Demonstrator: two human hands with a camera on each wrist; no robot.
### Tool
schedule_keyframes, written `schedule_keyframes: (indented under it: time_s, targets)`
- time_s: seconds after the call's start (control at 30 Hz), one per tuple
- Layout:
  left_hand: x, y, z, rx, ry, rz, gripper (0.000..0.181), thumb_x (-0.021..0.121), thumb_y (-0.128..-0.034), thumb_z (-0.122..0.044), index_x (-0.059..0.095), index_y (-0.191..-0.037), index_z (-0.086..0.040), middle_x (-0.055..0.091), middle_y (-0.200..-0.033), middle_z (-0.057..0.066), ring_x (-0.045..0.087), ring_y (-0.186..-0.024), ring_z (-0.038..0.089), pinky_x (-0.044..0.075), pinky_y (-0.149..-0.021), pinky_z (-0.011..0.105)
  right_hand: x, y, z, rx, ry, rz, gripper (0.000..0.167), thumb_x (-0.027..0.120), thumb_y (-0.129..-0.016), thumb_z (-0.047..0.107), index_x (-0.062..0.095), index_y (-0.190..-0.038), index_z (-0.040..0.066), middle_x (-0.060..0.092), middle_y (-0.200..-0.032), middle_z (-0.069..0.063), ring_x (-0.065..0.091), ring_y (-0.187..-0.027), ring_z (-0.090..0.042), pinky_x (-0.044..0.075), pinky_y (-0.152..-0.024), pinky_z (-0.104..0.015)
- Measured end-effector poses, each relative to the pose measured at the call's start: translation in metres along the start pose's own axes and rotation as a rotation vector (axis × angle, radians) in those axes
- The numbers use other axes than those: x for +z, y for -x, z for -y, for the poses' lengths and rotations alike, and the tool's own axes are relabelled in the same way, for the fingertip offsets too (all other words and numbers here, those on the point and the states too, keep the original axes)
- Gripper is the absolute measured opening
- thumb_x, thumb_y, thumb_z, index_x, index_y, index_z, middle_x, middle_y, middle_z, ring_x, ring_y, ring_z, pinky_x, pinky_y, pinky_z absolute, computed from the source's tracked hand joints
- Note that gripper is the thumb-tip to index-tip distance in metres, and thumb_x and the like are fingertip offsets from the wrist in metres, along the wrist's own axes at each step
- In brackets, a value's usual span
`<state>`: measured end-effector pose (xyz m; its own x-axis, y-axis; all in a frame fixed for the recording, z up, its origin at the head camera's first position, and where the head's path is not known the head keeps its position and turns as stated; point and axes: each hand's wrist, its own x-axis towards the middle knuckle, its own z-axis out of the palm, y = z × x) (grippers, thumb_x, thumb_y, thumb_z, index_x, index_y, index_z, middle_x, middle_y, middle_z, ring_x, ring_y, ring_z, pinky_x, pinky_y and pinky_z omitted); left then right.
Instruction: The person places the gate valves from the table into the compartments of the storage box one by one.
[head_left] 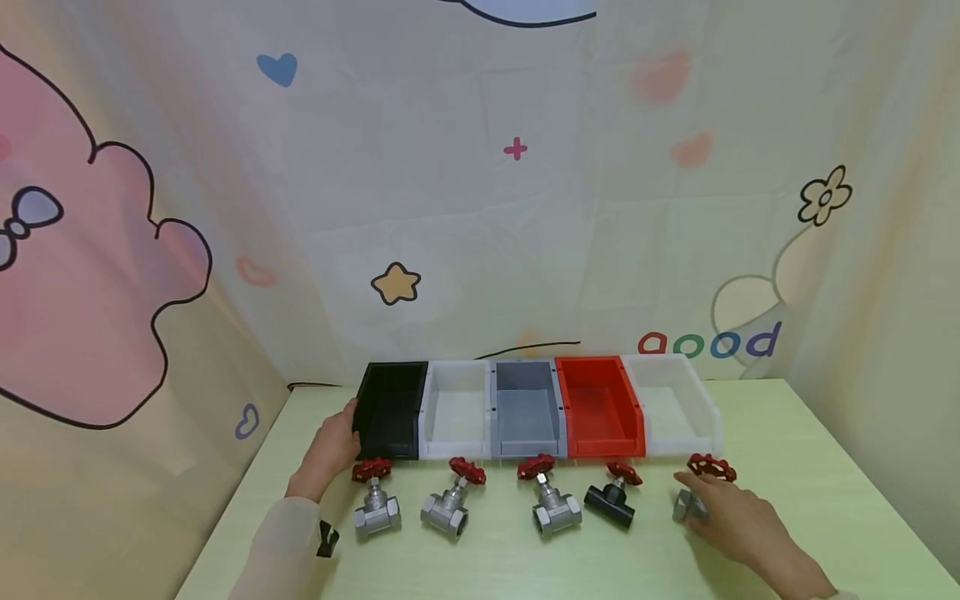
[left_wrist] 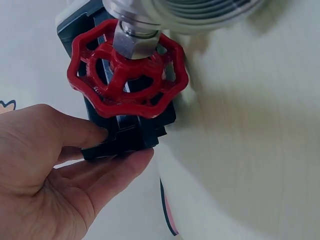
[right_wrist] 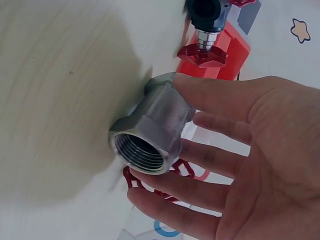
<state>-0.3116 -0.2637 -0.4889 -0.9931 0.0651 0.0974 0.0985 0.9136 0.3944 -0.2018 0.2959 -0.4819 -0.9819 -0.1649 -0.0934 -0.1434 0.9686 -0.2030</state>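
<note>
Your left grip (head_left: pixel 327 446) pinches the black bin (head_left: pixel 392 408); your right grip (head_left: pixel 738 518) holds the silver valve (right_wrist: pixel 159 115) near the desk's (head_left: pixel 825 475) right edge. Hug its middle snugly before lifting.

Soft, even light in the head view, yellow-green tint on pale wood-grain tabletop (head_left: pixel 510 567), slightly soft detail on cartoon-printed cloth backdrop (head_left: pixel 450 208), cooler, dimmer wrist views, broad soft-edged shadow beside silver metal threaded valve (right_wrist: pixel 159 112), small glints on glossy red scalloped handwheel (left_wrist: pixel 119 79)

there is room toward the grey bin (head_left: pixel 527 412) between two silver valves (head_left: pixel 557 510), which obstruct either side.
</note>
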Motion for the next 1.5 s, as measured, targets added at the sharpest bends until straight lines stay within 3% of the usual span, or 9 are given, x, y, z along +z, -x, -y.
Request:
schedule_keyframes:
  time_s: [0.27,0.57,0.83,1.03,1.2,1.5]
  targets:
    - [0.004,-0.004,0.004,0.017,0.038,-0.020,0.063,0.053,-0.0904,0.000,0.030,-0.148,0.008,0.056,-0.128,0.037,0.064,-0.104,0.045,0.051,-0.087,0.055,0.007,-0.004,-0.006,-0.021,-0.007,0.000,0.056,0.082,-0.076,0.020,0.063,-0.128,0.011,0.063,-0.128,-0.021,0.063,-0.107,-0.039,0.052,-0.074,-0.064]
    - [0.002,-0.006,0.004,0.008,0.063,-0.006,0.064,0.052,-0.0901,-0.001,0.028,-0.149,0.008,0.059,-0.122,0.038,0.064,-0.085,0.034,0.052,-0.077,0.050,0.012,-0.008,-0.008,-0.028,0.011,-0.028,0.049,0.083,-0.074,0.016,0.066,-0.120,0.010,0.060,-0.130,-0.020,0.065,-0.102,-0.034,0.053,-0.073,-0.060]
    - [0.000,-0.005,0.004,-0.009,0.069,0.025,0.066,0.052,-0.0899,0.000,0.026,-0.150,0.007,0.061,-0.118,0.037,0.055,-0.068,0.026,0.046,-0.062,0.039,0.015,-0.011,-0.009,-0.058,-0.020,-0.050,0.048,0.084,-0.072,0.013,0.066,-0.116,0.006,0.062,-0.120,-0.016,0.065,-0.096,-0.027,0.054,-0.077,-0.055]
    - [0.000,-0.006,0.004,-0.004,0.066,0.024,0.066,0.051,-0.0887,0.000,0.027,-0.150,0.007,0.061,-0.117,0.036,0.054,-0.071,0.026,0.045,-0.063,0.038,0.017,-0.011,-0.011,-0.081,-0.038,-0.067,0.045,0.084,-0.071,0.010,0.067,-0.111,0.004,0.064,-0.114,-0.014,0.064,-0.094,-0.026,0.055,-0.081,-0.052]
    - [0.000,-0.006,0.004,-0.016,0.092,0.037,0.068,0.049,-0.0885,0.001,0.024,-0.151,0.006,0.065,-0.098,0.030,0.047,-0.057,0.021,0.037,-0.053,0.032,0.016,-0.012,-0.011,-0.078,-0.046,-0.066,0.043,0.084,-0.071,0.010,0.067,-0.111,0.004,0.063,-0.115,-0.016,0.064,-0.096,-0.027,0.054,-0.082,-0.054]
    - [0.002,-0.008,0.007,-0.015,0.081,0.020,0.065,0.049,-0.0886,0.000,0.027,-0.149,0.010,0.057,-0.125,0.038,0.058,-0.079,0.029,0.048,-0.069,0.042,0.017,-0.012,-0.013,-0.061,-0.073,-0.074,0.041,0.084,-0.071,0.010,0.068,-0.109,0.006,0.064,-0.115,-0.014,0.064,-0.094,-0.025,0.055,-0.081,-0.053]
